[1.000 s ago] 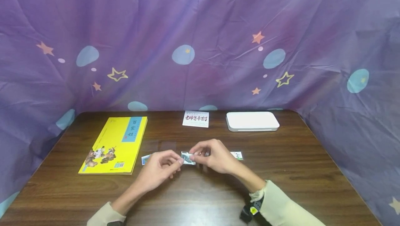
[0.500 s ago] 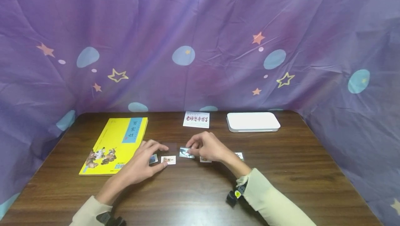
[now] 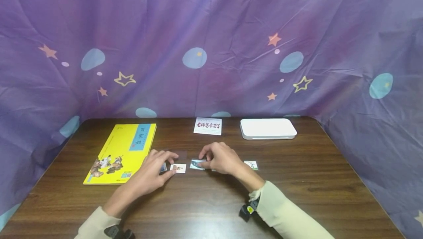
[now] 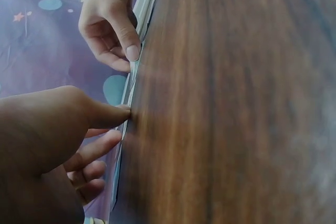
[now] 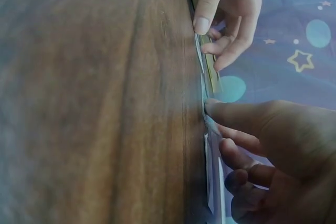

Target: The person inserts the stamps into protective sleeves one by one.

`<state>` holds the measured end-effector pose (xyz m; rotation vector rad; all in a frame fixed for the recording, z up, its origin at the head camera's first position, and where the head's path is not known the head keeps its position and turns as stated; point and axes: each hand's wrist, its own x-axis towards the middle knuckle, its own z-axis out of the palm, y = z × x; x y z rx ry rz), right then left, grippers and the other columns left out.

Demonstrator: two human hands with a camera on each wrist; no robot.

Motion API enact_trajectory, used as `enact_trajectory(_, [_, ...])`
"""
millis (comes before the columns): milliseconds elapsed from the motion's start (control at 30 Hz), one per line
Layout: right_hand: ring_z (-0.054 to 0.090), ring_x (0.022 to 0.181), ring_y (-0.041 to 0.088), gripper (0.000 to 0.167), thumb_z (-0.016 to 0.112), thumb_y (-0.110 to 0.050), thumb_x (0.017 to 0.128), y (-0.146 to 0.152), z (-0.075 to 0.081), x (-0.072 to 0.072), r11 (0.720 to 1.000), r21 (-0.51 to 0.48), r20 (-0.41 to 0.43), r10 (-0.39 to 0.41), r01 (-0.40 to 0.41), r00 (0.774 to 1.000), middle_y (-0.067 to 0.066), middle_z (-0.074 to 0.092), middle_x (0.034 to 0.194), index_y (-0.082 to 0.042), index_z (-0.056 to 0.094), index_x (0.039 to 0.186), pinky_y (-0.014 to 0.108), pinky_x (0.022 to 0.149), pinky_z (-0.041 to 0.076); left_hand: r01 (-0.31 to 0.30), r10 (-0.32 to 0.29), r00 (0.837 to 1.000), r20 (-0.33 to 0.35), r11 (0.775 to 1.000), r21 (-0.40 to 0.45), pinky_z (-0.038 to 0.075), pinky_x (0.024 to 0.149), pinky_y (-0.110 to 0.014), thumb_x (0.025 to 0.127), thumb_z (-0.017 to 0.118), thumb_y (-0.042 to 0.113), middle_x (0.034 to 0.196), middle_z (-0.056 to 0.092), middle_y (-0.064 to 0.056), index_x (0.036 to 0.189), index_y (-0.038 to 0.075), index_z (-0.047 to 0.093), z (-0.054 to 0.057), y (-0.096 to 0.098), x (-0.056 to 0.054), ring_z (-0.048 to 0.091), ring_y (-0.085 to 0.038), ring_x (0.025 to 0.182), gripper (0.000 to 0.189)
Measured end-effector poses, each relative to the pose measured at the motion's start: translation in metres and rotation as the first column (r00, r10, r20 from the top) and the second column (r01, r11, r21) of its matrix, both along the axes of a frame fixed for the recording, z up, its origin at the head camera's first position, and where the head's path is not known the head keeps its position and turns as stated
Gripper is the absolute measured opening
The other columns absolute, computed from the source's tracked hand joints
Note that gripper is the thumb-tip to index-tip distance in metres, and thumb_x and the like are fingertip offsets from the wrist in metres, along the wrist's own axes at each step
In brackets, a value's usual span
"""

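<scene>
In the head view, my right hand point(image 3: 222, 158) pinches a small blue-green picture card point(image 3: 197, 164) low over the wooden table, thumb on its right side. My left hand point(image 3: 150, 171) lies to the left with thumb and forefinger spread. Its thumb tip meets the left edge of a second small card with a brownish picture point(image 3: 178, 168). A blue card point(image 3: 163, 167) shows partly behind the left hand. Right of my right hand lies a white and green card point(image 3: 251, 165). Another card's edge is mostly hidden beneath the right hand. Both wrist views show the cards nearly edge-on.
A yellow book point(image 3: 123, 151) lies at the left of the table point(image 3: 211, 209). Toward the back are a white card with red writing point(image 3: 207, 126) and a flat white case point(image 3: 268, 128). A purple curtain point(image 3: 231, 29) hangs behind.
At first both hands held the blue-green card together. My left hand has let go and moved left to the brownish card; my right hand has kept the blue-green card and turned it slightly.
</scene>
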<state>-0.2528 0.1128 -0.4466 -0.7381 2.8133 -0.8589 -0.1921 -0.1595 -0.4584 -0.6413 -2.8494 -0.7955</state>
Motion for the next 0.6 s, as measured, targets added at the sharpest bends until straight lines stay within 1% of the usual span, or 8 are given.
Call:
enact_trajectory(133, [0.057,0.065,0.007,0.020,0.093,-0.037,0.086,-0.0007,0.0002,0.0004,1.000,0.011,-0.006,-0.005,0.005,1.000,-0.014,0.065,0.075,-0.027,0.082,0.098,0.030,0.062,0.050,-0.019,0.018,1.000,0.015,1.000,0.007,0.045,0.094,-0.041,0.094,0.085,0.017,0.106,0.073,0.005,0.131,0.014,0.070,0.0009,0.0011,0.0000,0.053,-0.018,0.105,0.040])
enact_trajectory(300, [0.057,0.063,0.007,0.018,0.091,-0.034,0.088,0.0002,0.0007,0.0006,1.000,-0.013,0.012,0.018,-0.018,1.000,-0.014,0.066,0.073,-0.025,0.082,0.101,0.030,0.063,0.050,-0.035,0.035,0.998,0.054,0.999,0.011,0.043,0.095,-0.040,0.095,0.084,0.018,0.106,0.071,0.005,0.130,0.014,0.071,0.0017,0.0020,0.0003,0.052,-0.018,0.105,0.037])
enact_trajectory(600, [0.057,0.055,0.006,0.011,0.086,-0.029,0.095,-0.0005,0.0018,-0.0027,0.994,-0.082,0.025,0.071,-0.069,0.997,-0.011,0.066,0.069,-0.023,0.082,0.103,0.027,0.061,0.051,-0.025,0.025,0.996,0.088,1.000,0.003,0.043,0.095,-0.041,0.096,0.083,0.019,0.108,0.069,0.005,0.129,0.016,0.072,0.0068,0.0005,0.0002,0.051,-0.020,0.107,0.035])
